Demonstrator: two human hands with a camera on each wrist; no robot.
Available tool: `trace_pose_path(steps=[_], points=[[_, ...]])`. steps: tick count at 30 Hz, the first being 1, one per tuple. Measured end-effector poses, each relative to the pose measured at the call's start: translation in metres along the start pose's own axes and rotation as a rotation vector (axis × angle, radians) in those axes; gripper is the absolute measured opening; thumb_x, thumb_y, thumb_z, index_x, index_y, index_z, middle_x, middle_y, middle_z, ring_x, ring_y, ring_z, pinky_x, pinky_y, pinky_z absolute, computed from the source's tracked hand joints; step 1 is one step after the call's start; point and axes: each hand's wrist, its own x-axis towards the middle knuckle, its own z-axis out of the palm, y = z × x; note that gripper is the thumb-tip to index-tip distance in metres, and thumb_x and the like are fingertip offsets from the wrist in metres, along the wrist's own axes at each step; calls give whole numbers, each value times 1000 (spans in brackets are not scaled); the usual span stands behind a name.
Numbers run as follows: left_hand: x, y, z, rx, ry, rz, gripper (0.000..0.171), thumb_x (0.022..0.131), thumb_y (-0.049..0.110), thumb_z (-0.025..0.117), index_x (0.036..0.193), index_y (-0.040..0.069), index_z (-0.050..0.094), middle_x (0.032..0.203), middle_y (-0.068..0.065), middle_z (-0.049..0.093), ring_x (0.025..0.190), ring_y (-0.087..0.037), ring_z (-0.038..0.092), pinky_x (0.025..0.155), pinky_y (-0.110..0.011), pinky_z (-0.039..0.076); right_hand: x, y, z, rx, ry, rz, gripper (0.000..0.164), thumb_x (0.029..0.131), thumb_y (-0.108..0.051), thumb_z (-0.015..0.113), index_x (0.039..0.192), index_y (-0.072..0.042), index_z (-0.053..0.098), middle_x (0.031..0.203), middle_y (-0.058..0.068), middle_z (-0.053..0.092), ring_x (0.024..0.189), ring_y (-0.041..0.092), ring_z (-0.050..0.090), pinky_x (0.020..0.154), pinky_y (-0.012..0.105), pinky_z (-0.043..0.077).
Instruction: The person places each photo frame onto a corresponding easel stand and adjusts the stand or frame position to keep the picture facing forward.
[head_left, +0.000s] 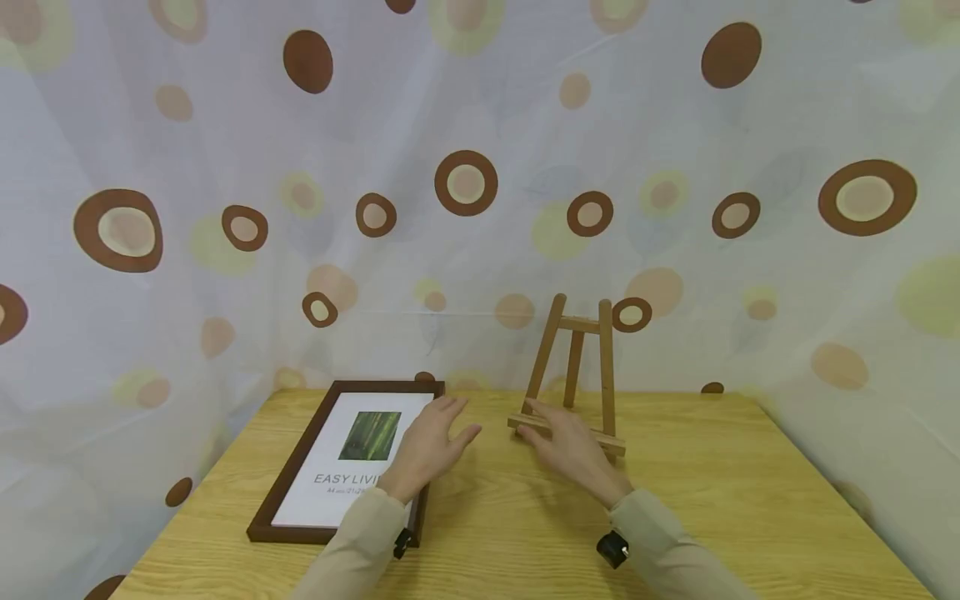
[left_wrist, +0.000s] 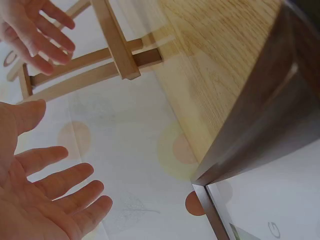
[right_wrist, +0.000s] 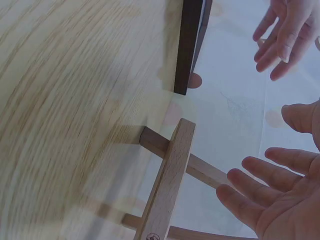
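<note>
A small wooden easel point(head_left: 606, 367) stands upright toward the back of the table, right of centre. Left of it a dark brown picture frame point(head_left: 296, 467) lies flat, its white insert bearing a green picture and the printed words "EASY LIVING". Over the frame's right side hovers my left hand point(head_left: 427, 446), fingers spread and holding nothing. My right hand point(head_left: 573, 450) is held in front of the easel's lower ledge point(head_left: 611, 444), its fingers extended and grasping nothing; in the right wrist view those fingers point(right_wrist: 260, 175) appear apart from the wood.
The light wood table point(head_left: 480, 517) reaches back to a white curtain point(head_left: 480, 250) printed with brown and yellow circles, which also hangs along both sides. A small black device point(head_left: 613, 550) is strapped at the right wrist, another black one point(head_left: 402, 543) at the left.
</note>
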Motion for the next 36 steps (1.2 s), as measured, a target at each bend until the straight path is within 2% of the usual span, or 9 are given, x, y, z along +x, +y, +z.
trace_pose_path(steps=[1, 2, 6, 8, 9, 16, 25, 31, 36], points=[[-1, 0, -1, -26, 7, -10, 56, 98, 38, 58, 141, 2, 51, 141, -19, 54, 132, -36, 48, 109, -51, 42, 0, 0, 0, 17, -1, 11, 53, 97, -31, 62, 143, -9, 50, 142, 14, 55, 127, 35, 54, 103, 53, 47], [-1, -1, -2, -50, 12, -23, 57, 98, 37, 60, 141, 2, 50, 141, -19, 54, 132, -36, 49, 109, -50, 43, 0, 0, 0, 30, -1, 20, 52, 97, -31, 62, 143, -9, 51, 142, 13, 55, 117, 33, 61, 101, 51, 49], [-2, -6, -3, -113, 43, -53, 57, 96, 31, 63, 142, 0, 48, 140, -18, 55, 129, -36, 52, 108, -50, 43, 3, -1, 2, 91, -10, 45, 50, 97, -29, 62, 142, -9, 51, 141, 15, 56, 114, 34, 62, 97, 51, 50], [-4, -9, -4, -128, 52, -65, 57, 96, 31, 64, 141, 0, 49, 140, -18, 56, 130, -36, 51, 108, -50, 43, 4, 0, 4, 135, -14, 55, 49, 97, -28, 62, 142, -9, 52, 140, 15, 57, 113, 34, 62, 98, 53, 50], [-5, -10, -4, -135, 58, -68, 56, 95, 30, 65, 141, 0, 49, 139, -18, 56, 129, -36, 52, 108, -51, 43, 5, 0, 5, 159, -15, 57, 49, 97, -27, 62, 141, -8, 53, 139, 15, 57, 123, 37, 57, 99, 54, 49], [-10, -21, -10, -204, 83, -92, 52, 95, 24, 65, 137, -4, 53, 136, -22, 57, 128, -39, 52, 106, -53, 44, 5, 1, 11, 264, -34, 40, 44, 97, -22, 62, 137, -5, 56, 135, 15, 60, 117, 34, 62, 96, 51, 52], [-15, -35, -16, -234, 97, -144, 45, 94, 24, 67, 130, -1, 59, 122, -21, 66, 110, -35, 64, 91, -50, 54, 7, -6, 19, 288, -35, 50, 34, 97, -21, 63, 127, -5, 64, 119, 12, 69, 106, 29, 66, 90, 46, 55], [-18, -48, -21, -271, 82, -220, 42, 93, 25, 67, 127, 0, 62, 118, -18, 69, 106, -33, 67, 89, -45, 57, 5, -8, 27, 286, -66, 70, 27, 97, -21, 62, 120, -8, 69, 131, 16, 63, 108, 30, 65, 88, 44, 56], [-23, -58, -28, -274, 91, -243, 41, 93, 22, 68, 127, -1, 62, 117, -19, 69, 104, -33, 67, 89, -45, 57, 6, -8, 33, 292, -62, 70, 25, 96, -21, 63, 117, -9, 71, 138, 17, 57, 111, 31, 63, 91, 45, 55]])
